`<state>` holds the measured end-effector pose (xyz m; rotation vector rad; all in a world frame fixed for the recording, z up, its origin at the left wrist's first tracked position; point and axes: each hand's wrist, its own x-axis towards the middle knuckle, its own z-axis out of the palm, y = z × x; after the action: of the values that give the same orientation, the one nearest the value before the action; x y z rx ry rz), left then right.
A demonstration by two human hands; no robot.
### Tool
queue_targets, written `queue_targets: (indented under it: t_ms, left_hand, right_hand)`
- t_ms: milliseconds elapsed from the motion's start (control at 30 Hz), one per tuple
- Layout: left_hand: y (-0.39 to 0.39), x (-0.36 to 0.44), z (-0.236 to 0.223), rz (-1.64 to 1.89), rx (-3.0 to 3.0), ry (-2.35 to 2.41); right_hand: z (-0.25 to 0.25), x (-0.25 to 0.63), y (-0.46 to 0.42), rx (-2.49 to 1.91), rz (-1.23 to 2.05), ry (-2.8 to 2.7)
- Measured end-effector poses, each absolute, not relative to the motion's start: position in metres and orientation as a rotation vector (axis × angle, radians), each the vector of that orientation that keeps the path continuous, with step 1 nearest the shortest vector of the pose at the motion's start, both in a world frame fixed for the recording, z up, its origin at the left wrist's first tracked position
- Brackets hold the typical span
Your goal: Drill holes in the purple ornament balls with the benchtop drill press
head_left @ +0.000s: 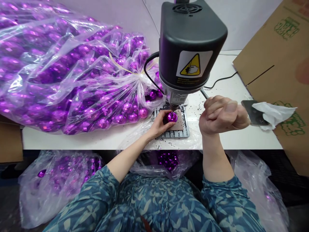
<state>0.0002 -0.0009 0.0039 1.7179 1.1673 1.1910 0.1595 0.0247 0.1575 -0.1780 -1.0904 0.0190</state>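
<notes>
Under the spindle of a black bench drill press (190, 38) sits a shiny purple ball (172, 117). My left hand (160, 124) grips that ball between thumb and fingers, against a brown board (179, 124) on the drill's slotted metal base (187, 131). The drill tip meets the top of the ball; whether it has gone in I cannot tell. To the right, my right hand (220, 114) is closed around the end of the drill press lever (204, 94), whose grip is hidden inside the fist.
A big clear bag of purple balls (72, 74) fills the left of the white table (72, 141). A phone (253, 112) with a crumpled tissue (274, 112) lies right, beside a cardboard box (272, 61). Below the edge hangs an open bag of purple balls (169, 160). Dark shavings surround the base.
</notes>
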Motion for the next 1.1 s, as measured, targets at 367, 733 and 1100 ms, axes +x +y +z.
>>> queue_targets:
  t_ms: [367, 733, 1100]
  left_hand:
    - [0.001, 0.005, 0.004, 1.261, 1.785, 1.221]
    - [-0.106, -0.012, 0.025, 1.154, 2.576, 1.089]
    - [0.063, -0.038, 0.085, 0.597, 2.192, 2.006]
  right_hand:
    - [0.179, 0.16, 0.019, -0.271, 0.113, -1.189]
    - [0.221, 0.16, 0.031, -0.473, 0.295, -1.181]
    - [0.219, 0.159, 0.029, -0.438, 0.276, -1.159]
